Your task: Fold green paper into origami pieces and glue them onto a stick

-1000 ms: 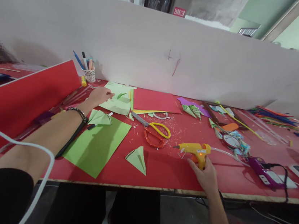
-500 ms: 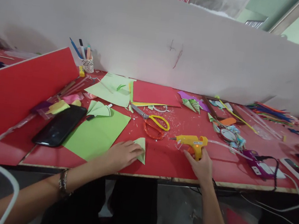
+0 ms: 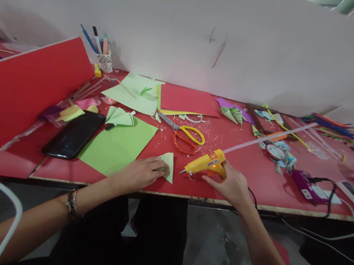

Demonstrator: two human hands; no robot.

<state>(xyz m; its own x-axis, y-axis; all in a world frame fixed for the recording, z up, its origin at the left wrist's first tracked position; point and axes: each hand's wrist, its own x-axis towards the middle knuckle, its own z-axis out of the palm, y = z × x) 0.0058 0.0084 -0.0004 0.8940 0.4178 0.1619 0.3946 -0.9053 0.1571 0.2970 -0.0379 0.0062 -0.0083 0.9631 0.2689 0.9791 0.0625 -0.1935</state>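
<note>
My right hand (image 3: 230, 184) is closed round the handle of a yellow glue gun (image 3: 204, 162), its nozzle tilted down to the left above the red tabletop. A long clear glue stick (image 3: 270, 136) juts from the gun's back end. Fingers of my left hand (image 3: 141, 173) rest on a small folded piece of pale green paper (image 3: 168, 168) near the table's front edge, pinning it or pinching it. The nozzle is a short way right of this paper, not touching it. Scissors (image 3: 184, 135) with yellow and orange handles lie just beyond, blades partly over paper scraps.
A black phone (image 3: 75, 135) and a green sheet (image 3: 117, 146) lie to the left, beside a leaning red board (image 3: 30, 91). Red paper (image 3: 187, 99) is stacked at the back. A purple power socket (image 3: 307, 187) with cords sits right. A pen cup (image 3: 105, 61) stands by the white partition.
My right hand has lifted the glue gun and brought it left, its nozzle now tipping downward and its glue stick slanting up. My left hand stays at the folded paper. The view has tilted down slightly.
</note>
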